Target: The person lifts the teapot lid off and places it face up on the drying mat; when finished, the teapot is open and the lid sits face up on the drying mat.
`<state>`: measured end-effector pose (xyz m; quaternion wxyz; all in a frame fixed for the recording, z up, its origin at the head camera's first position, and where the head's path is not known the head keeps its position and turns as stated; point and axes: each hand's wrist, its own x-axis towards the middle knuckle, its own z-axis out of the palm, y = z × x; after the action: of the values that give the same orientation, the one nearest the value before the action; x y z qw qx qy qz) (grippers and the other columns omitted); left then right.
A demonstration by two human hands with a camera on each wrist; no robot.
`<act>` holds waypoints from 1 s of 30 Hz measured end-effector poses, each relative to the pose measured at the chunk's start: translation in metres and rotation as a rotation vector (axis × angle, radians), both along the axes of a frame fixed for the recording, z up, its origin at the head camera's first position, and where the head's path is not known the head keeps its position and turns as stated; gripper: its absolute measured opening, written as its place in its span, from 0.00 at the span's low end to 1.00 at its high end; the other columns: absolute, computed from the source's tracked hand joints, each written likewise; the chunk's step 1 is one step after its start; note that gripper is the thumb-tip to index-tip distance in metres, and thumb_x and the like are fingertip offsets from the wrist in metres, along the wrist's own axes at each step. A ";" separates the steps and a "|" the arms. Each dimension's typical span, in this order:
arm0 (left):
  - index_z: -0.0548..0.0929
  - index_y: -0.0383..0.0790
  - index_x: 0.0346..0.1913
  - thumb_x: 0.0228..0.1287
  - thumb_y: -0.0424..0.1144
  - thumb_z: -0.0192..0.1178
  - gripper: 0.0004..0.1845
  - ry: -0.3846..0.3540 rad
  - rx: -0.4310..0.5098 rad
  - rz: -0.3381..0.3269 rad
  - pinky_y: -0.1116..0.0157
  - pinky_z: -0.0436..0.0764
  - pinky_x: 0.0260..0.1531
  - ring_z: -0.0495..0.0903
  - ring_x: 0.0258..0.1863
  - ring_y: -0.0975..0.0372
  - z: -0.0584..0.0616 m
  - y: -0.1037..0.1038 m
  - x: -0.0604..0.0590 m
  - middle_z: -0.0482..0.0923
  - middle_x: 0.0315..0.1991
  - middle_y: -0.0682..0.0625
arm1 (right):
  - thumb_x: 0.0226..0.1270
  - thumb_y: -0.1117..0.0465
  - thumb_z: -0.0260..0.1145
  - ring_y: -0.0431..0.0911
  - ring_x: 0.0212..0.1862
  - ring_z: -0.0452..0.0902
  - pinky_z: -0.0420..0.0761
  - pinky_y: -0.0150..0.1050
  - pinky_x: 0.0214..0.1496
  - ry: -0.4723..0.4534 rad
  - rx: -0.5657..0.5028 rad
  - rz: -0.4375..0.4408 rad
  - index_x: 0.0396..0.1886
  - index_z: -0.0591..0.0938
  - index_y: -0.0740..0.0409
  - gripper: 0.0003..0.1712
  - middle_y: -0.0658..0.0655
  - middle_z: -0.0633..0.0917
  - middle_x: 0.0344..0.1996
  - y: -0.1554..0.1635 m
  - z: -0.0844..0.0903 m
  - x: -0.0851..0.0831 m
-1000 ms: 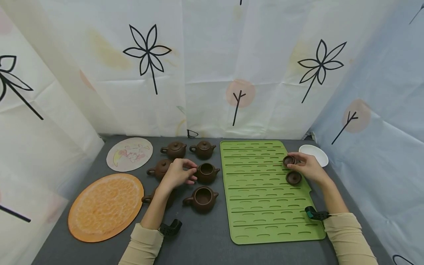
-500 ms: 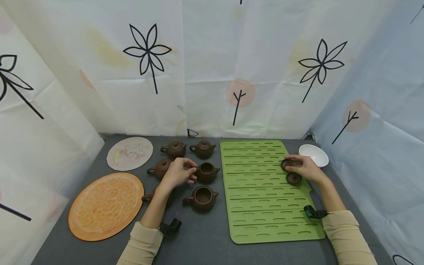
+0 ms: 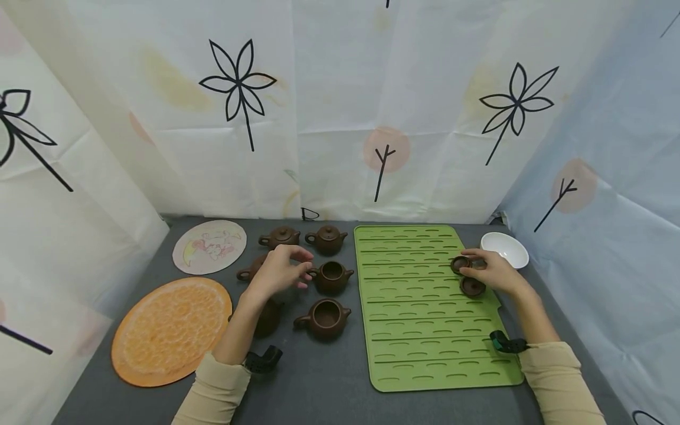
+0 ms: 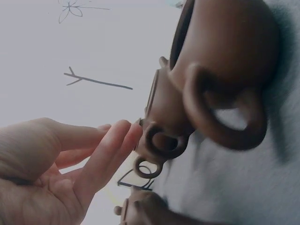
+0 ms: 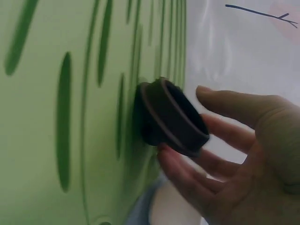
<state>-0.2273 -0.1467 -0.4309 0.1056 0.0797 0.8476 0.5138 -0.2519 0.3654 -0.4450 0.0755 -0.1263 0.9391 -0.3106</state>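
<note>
My left hand (image 3: 280, 270) is just left of a lidless brown teapot (image 3: 332, 277), fingertips near its handle and nothing held between thumb and fingers. In the left wrist view, a larger-looking teapot (image 4: 229, 42) stands nearer the camera. My right hand (image 3: 494, 270) reaches over the right side of the green mat (image 3: 414, 319). Its fingertips are right at a small brown teapot lid (image 3: 460, 264), which lies hollow side up and tilted on its knob. In the right wrist view, the thumb stands apart from that lid (image 5: 171, 117). A second upturned lid (image 3: 472, 287) lies just nearer.
Another lidless teapot (image 3: 325, 319) stands nearer the front. Lidded teapots (image 3: 326, 240) stand at the back; others are partly hidden by the left arm. A white bowl (image 3: 504, 248) is at the back right. An orange round mat (image 3: 170, 333) and a pale round mat (image 3: 209, 247) lie left.
The right hand brought the lid slightly left and down onto the mat, and its fingers have loosened. The left hand has drawn slightly left and back from the lidless teapot.
</note>
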 end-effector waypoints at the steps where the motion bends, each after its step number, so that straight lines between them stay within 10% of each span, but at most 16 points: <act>1: 0.86 0.31 0.60 0.79 0.30 0.63 0.13 0.002 0.000 -0.009 0.55 0.94 0.38 0.94 0.42 0.50 0.002 -0.002 0.000 0.85 0.60 0.31 | 0.81 0.60 0.67 0.74 0.59 0.84 0.90 0.58 0.53 -0.001 0.002 -0.006 0.76 0.72 0.76 0.33 0.84 0.78 0.65 0.000 0.002 0.001; 18: 0.86 0.29 0.60 0.80 0.32 0.63 0.13 0.097 -0.074 -0.153 0.51 0.93 0.49 0.93 0.46 0.46 0.021 -0.025 -0.031 0.88 0.53 0.32 | 0.81 0.60 0.69 0.73 0.63 0.84 0.90 0.59 0.56 0.205 -0.130 -0.016 0.75 0.77 0.65 0.28 0.75 0.81 0.67 -0.048 0.034 0.007; 30: 0.86 0.28 0.58 0.81 0.31 0.61 0.12 0.056 -0.131 -0.194 0.55 0.93 0.49 0.89 0.53 0.37 0.031 -0.026 -0.061 0.88 0.52 0.30 | 0.80 0.62 0.69 0.68 0.64 0.84 0.87 0.62 0.64 0.151 -0.359 0.082 0.70 0.81 0.63 0.23 0.70 0.83 0.67 -0.138 0.031 -0.038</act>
<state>-0.2886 -0.1730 -0.3999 0.1362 0.1685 0.8704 0.4421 -0.2901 0.2279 -0.4143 -0.0063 -0.1987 0.8658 -0.4592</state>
